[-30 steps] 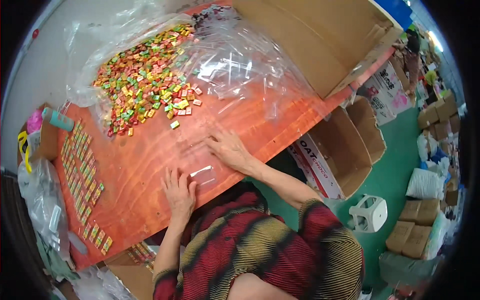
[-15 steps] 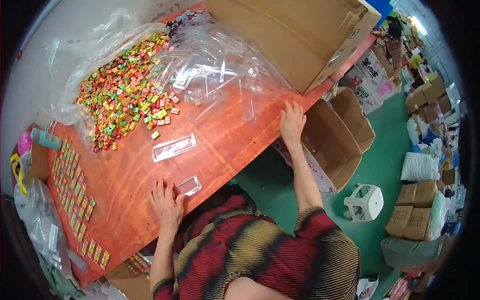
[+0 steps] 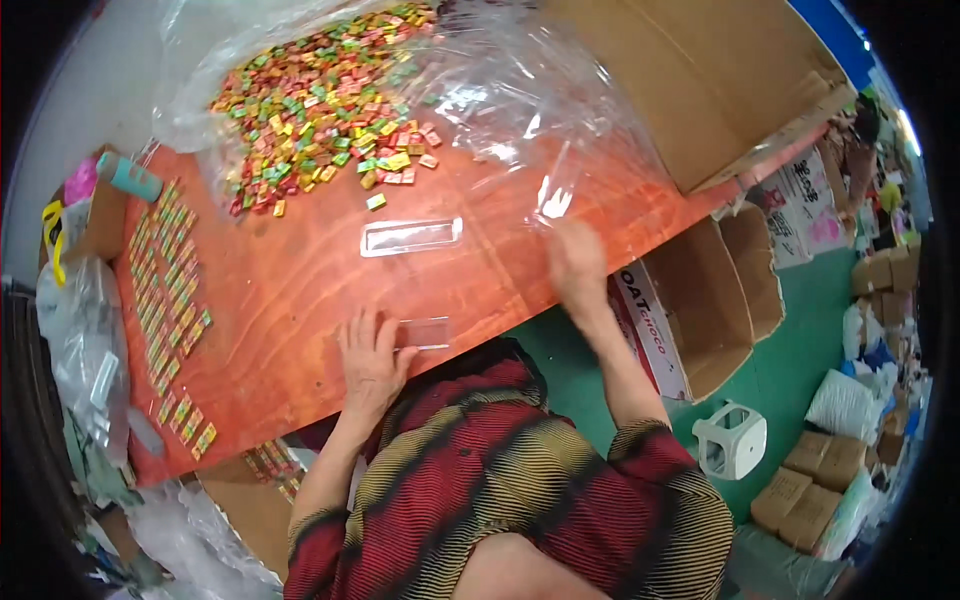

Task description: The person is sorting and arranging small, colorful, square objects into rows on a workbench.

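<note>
My left hand (image 3: 372,368) lies on the orange-red tabletop (image 3: 290,350), fingers spread, thumb at the left end of a small clear plastic tray (image 3: 426,334). Another clear oblong tray (image 3: 411,236) sits farther back. My right hand (image 3: 578,268) is smeared by motion over the table's near edge at the right. Its fingertips meet the near end of a clear plastic piece (image 3: 553,198); whether they grip it cannot be made out. Behind lies a heap of small wrapped candies (image 3: 320,120) in red, yellow and green, on clear plastic sheeting.
Candies in rows (image 3: 170,275) line the table's left side, by a teal cylinder (image 3: 130,177). More clear plastic (image 3: 500,90) is piled at the back. A large carton (image 3: 700,80) stands back right. Beyond the edge are an open carton (image 3: 700,310) and a white stool (image 3: 733,440).
My right hand has moved left and nearer, from the table edge to the clear plastic piece. The view has shifted; my left hand still rests beside the small tray.
</note>
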`<move>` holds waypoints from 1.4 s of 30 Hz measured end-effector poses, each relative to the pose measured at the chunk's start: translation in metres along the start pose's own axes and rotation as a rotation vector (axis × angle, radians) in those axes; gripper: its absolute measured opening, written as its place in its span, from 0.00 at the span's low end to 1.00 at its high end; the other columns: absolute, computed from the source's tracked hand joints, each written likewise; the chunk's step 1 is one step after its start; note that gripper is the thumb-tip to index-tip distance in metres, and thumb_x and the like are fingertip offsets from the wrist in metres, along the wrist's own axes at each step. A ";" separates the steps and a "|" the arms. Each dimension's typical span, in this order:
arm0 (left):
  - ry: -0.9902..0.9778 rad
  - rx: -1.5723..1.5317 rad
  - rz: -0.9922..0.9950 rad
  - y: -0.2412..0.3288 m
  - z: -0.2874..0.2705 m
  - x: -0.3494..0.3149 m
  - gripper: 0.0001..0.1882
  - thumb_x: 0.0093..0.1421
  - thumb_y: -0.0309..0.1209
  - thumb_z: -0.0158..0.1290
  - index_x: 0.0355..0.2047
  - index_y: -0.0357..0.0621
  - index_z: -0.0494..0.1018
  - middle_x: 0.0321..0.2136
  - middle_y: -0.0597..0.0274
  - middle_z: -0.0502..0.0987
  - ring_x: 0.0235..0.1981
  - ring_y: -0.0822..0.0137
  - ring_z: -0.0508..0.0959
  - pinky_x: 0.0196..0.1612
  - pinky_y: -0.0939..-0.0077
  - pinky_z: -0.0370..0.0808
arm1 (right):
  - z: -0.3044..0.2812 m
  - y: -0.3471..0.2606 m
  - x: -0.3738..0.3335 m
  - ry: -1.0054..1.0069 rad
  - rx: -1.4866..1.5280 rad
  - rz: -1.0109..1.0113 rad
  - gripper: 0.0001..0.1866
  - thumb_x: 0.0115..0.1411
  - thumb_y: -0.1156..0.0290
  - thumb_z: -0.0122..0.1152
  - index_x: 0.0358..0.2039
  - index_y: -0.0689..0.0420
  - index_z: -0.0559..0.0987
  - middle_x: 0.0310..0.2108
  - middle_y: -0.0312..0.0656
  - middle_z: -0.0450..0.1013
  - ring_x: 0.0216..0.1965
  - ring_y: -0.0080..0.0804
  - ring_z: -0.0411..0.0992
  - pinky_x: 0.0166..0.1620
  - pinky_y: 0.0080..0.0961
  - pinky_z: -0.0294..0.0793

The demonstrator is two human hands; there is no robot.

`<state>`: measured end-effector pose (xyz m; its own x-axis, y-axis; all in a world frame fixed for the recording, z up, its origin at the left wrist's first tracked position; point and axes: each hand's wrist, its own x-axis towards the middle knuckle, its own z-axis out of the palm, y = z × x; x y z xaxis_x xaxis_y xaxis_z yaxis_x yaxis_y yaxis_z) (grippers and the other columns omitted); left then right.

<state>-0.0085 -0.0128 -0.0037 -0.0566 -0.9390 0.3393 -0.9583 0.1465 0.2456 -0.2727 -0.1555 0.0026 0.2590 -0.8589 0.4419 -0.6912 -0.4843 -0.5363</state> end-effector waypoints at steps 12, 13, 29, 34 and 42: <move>0.068 -0.007 -0.079 -0.012 -0.005 -0.005 0.17 0.44 0.34 0.58 0.34 0.39 0.71 0.41 0.49 0.67 0.44 0.49 0.67 0.45 0.56 0.64 | 0.093 -0.072 0.020 -0.220 -0.052 -0.428 0.03 0.44 0.73 0.50 0.21 0.57 0.69 0.26 0.43 0.66 0.32 0.39 0.64 0.36 0.34 0.62; 0.095 0.006 -0.127 -0.019 -0.005 -0.007 0.16 0.45 0.33 0.58 0.33 0.39 0.71 0.41 0.50 0.67 0.44 0.49 0.67 0.45 0.57 0.64 | 0.091 -0.072 0.016 -0.244 -0.063 -0.453 0.02 0.44 0.74 0.50 0.21 0.58 0.69 0.26 0.43 0.66 0.32 0.39 0.64 0.36 0.35 0.62; -0.034 0.035 -0.069 0.002 0.017 0.054 0.22 0.51 0.36 0.53 0.46 0.41 0.67 0.52 0.48 0.60 0.56 0.45 0.56 0.54 0.41 0.51 | 0.079 -0.028 0.086 0.001 -0.462 -0.357 0.11 0.47 0.75 0.47 0.33 0.58 0.73 0.32 0.43 0.68 0.37 0.39 0.65 0.41 0.37 0.60; -0.019 0.048 -0.017 0.008 0.031 0.049 0.21 0.49 0.33 0.55 0.43 0.41 0.69 0.50 0.49 0.63 0.52 0.47 0.61 0.52 0.44 0.55 | 0.085 -0.042 0.068 -0.247 -0.369 -0.468 0.09 0.48 0.74 0.47 0.31 0.57 0.73 0.29 0.42 0.68 0.36 0.37 0.66 0.41 0.37 0.60; 0.052 0.010 -0.022 0.017 0.027 0.038 0.14 0.48 0.31 0.55 0.37 0.44 0.73 0.46 0.50 0.67 0.49 0.49 0.64 0.50 0.48 0.59 | 0.073 -0.054 0.055 -0.259 -0.131 -0.400 0.13 0.48 0.72 0.54 0.38 0.54 0.72 0.37 0.45 0.67 0.42 0.41 0.65 0.44 0.38 0.60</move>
<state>-0.0348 -0.0541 -0.0109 -0.0207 -0.9247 0.3802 -0.9619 0.1221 0.2447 -0.1718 -0.1890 0.0038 0.6692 -0.6307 0.3928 -0.5777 -0.7741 -0.2587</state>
